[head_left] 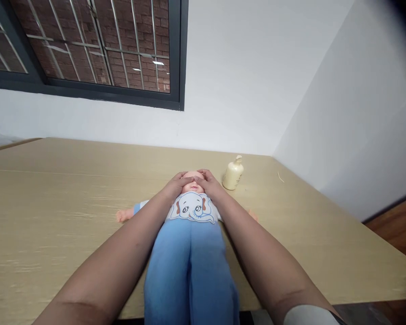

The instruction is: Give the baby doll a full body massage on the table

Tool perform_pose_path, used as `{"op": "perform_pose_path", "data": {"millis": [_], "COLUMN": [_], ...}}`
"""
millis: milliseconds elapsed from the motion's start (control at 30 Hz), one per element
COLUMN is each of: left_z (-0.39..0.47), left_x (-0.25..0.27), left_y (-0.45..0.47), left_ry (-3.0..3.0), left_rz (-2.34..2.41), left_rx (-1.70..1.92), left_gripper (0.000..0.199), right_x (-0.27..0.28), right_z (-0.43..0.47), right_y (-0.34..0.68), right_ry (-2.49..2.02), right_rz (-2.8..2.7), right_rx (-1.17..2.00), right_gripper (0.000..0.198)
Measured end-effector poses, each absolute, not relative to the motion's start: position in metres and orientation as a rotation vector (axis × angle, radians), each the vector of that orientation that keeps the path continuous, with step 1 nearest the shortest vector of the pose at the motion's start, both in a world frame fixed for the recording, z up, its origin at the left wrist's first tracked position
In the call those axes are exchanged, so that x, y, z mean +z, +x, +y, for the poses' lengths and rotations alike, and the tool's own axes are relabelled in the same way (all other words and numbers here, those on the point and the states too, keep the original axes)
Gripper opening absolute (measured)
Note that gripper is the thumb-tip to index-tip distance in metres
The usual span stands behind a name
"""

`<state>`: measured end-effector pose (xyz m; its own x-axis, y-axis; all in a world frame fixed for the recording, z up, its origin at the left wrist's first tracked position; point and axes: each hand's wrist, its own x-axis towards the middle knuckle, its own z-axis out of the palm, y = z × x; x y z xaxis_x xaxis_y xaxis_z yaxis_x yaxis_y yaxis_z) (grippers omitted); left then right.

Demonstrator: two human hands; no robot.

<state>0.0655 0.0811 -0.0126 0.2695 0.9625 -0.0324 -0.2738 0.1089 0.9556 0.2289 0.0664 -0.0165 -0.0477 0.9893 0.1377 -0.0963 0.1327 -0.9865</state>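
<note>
A baby doll (191, 243) in blue trousers and a white top with an elephant patch lies on its back on the table, its legs toward me. My left hand (177, 184) is wrapped round one side of the doll's head, the thumb across its face at eye level. On the other side my right hand (211, 184) cups the head in the same way, its thumb meeting the left one near the nose. The doll's mouth and forehead show between the hands; its eyes are covered. Its arms stretch out sideways, partly hidden behind my forearms.
A cream pump bottle (233, 174) stands on the wooden table (71, 189), just beyond my right hand. Farther right lies a thin pale strip (280, 176). Behind the table is a white wall with a barred window (101, 45); another wall borders the right side.
</note>
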Motion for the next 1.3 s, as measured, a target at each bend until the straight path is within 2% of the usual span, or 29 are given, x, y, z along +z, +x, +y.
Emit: {"op": "perform_pose_path", "data": {"millis": [333, 667, 767, 1000, 1167, 1300], "left_z": [0.072, 0.073, 0.069, 0.068, 0.072, 0.075], "left_x": [-0.001, -0.005, -0.004, 0.001, -0.003, -0.006], "left_y": [0.066, 0.059, 0.062, 0.066, 0.064, 0.063], "left_ry": [1.067, 0.900, 1.021, 1.112, 1.113, 1.073], "left_rz": [0.831, 0.672, 0.727, 0.902, 0.911, 0.828], "left_rx": [1.105, 1.054, 1.078, 1.108, 1.105, 1.099], "left_gripper": [0.041, 0.046, 0.046, 0.055, 0.046, 0.042], "right_x": [-0.016, -0.006, -0.009, -0.013, -0.015, -0.015], "right_z": [0.064, 0.054, 0.055, 0.062, 0.062, 0.061], "right_y": [0.233, 0.241, 0.239, 0.229, 0.231, 0.235], "right_ry": [-0.920, -0.764, -0.777, -0.996, -0.933, -0.866], "right_rz": [-1.110, -0.898, -0.966, -1.179, -1.111, -1.035], "right_rx": [1.341, 1.604, 1.566, 1.159, 1.276, 1.387], "right_gripper": [0.046, 0.064, 0.063, 0.051, 0.046, 0.051]}}
